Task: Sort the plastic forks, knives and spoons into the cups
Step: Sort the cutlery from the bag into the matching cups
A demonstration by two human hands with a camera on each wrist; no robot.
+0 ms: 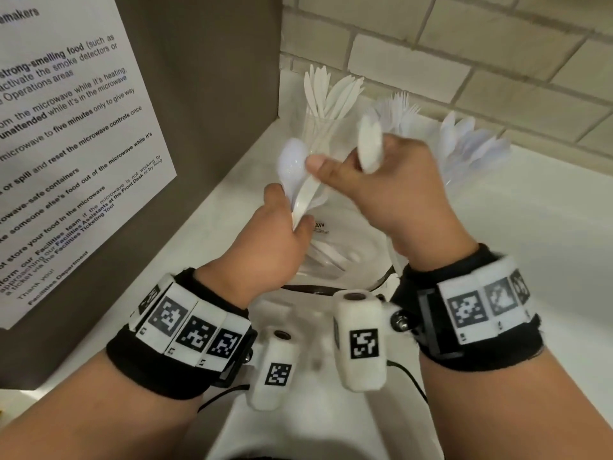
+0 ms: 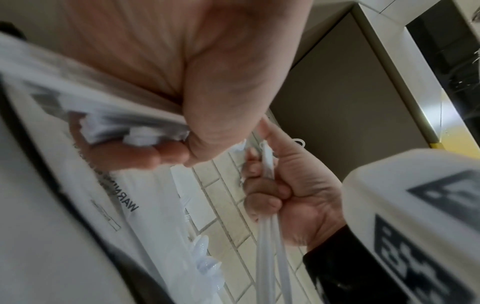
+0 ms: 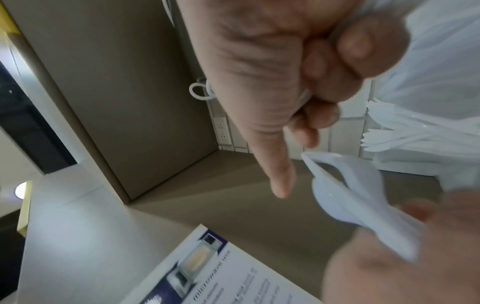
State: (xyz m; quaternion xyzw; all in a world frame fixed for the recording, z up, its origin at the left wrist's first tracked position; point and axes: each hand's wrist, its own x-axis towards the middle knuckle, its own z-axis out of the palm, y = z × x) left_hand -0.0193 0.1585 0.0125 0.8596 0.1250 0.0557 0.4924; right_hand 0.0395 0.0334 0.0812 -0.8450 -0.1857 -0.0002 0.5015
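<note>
Left hand (image 1: 272, 240) grips spoons (image 1: 293, 167) by the handles, right hand (image 1: 394, 190) grips more spoons (image 1: 371, 144), probably two, beyond them a cup of knives (image 1: 328, 94), cup of forks (image 1: 398, 111), bag (image 1: 335, 257) beneath.

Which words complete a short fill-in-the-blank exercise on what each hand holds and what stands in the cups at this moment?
1. The left hand grips a bunch of plastic ____ by their handles.
2. The cup nearest the grey panel holds plastic ____.
3. The right hand holds ____ over the clear bag.
4. The wall behind the cups is covered in ____.

Missing words: spoons; knives; spoons; tiles
</note>
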